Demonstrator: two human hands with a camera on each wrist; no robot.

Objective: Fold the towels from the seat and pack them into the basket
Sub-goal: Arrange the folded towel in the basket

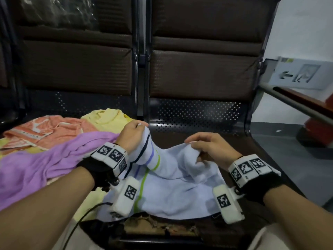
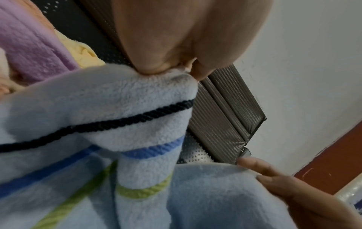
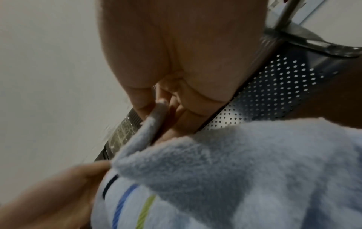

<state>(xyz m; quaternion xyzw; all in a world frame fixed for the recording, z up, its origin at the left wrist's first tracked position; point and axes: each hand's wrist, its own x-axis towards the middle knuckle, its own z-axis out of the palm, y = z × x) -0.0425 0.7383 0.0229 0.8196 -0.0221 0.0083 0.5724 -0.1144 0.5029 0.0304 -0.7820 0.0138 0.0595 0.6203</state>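
A light blue towel [image 1: 167, 192] with dark, blue and green stripes lies across the right seat, its far edge lifted. My left hand [image 1: 132, 135] pinches the towel's striped corner [image 2: 156, 86] between thumb and fingers. My right hand [image 1: 207, 147] grips the plain far edge [image 3: 154, 122] with curled fingers. A purple towel [image 1: 36, 165], an orange patterned towel [image 1: 48, 130] and a yellow towel [image 1: 108, 118] lie heaped on the left seat. No basket is in view.
Two dark padded seat backs [image 1: 203, 73] rise behind the perforated metal seat pans [image 1: 198, 112]. A metal armrest [image 1: 292, 101] runs along the right, with a white wall and a sign [image 1: 302, 74] beyond it. A black cable [image 1: 79, 222] hangs from my left wrist.
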